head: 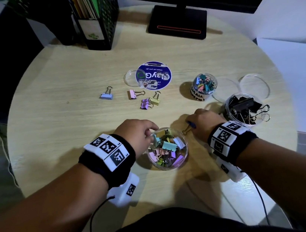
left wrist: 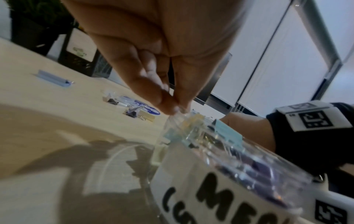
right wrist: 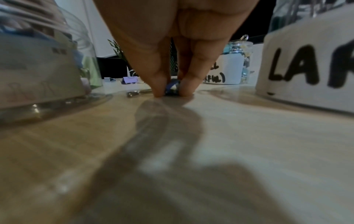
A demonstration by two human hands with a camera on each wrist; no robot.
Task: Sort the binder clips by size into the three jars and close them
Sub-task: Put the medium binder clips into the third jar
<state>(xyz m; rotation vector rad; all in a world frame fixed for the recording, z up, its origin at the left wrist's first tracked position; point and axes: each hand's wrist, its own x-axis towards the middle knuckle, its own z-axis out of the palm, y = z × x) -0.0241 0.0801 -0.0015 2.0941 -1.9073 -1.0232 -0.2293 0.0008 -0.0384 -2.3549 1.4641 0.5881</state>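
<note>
The open medium jar [head: 184, 156], packed with pastel clips, stands at the table's near middle. My left hand [head: 151, 133] pinches its clear rim [left wrist: 177, 117] on the left side. Just right of that jar, my right hand [head: 193, 125] pinches a dark blue binder clip [right wrist: 172, 87] that lies on the table, thumb and finger on either side. The small jar [head: 203, 86] of tiny coloured clips and the large jar [head: 244, 109] of black clips stand open at the right. Loose clips lie further back: light blue [head: 106, 95], pink [head: 134, 94], purple [head: 145, 103], yellow [head: 155, 100].
Clear lids lie at the back centre [head: 130, 78] and behind the large jar [head: 253, 87]. A round blue sticker [head: 154, 75], a black mesh file holder [head: 97, 25] and a black monitor base [head: 177, 23] sit at the back of the round wooden table [head: 63, 137].
</note>
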